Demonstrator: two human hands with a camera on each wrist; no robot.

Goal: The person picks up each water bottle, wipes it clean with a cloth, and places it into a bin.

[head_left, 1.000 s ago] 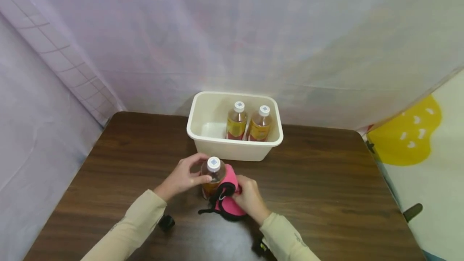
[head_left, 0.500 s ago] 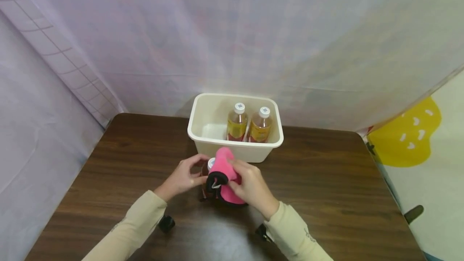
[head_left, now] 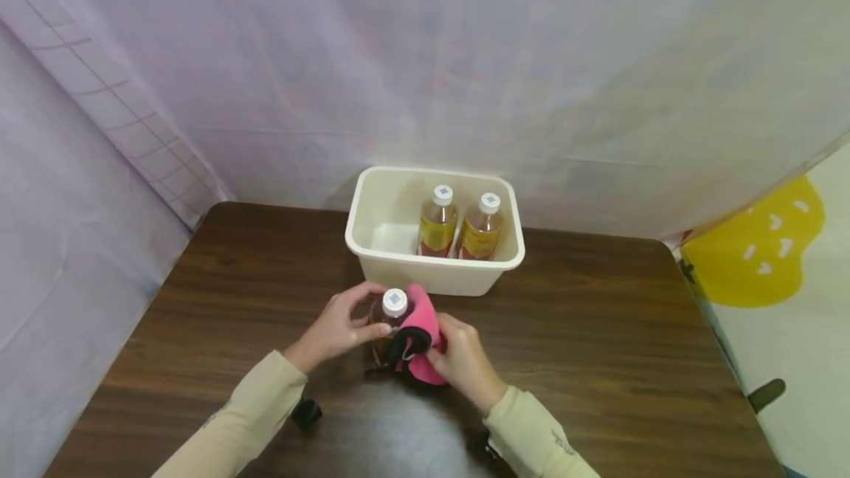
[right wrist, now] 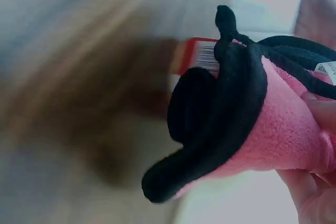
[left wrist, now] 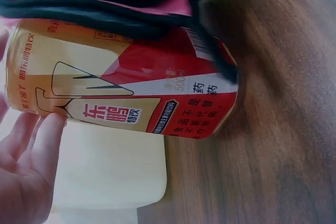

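A drink bottle (head_left: 383, 349) with a white cap stands on the table in front of the white tub. In the left wrist view its yellow and red label (left wrist: 107, 82) faces the camera. My left hand (head_left: 334, 332) grips the upper part of the bottle from the left, thumb in front. On the other side, my right hand (head_left: 465, 361) holds a bunched pink cloth (head_left: 423, 321) with thick black edging against the bottle's right side. The right wrist view shows fluffy pink cloth (right wrist: 281, 121) pinched between thumb and fingers.
A white plastic tub (head_left: 425, 277) stands at the table's back edge. Two similar capped bottles, one left (head_left: 437, 231) and one right (head_left: 480, 234), stand in its right half. Brown wooden table (head_left: 598, 345) extends to both sides; pale curtains hang behind.
My right hand rose with the pink cloth, covering part of the cap half a second ago, then came back down along the bottle's right side. My left hand keeps its hold; the bottle stays put.
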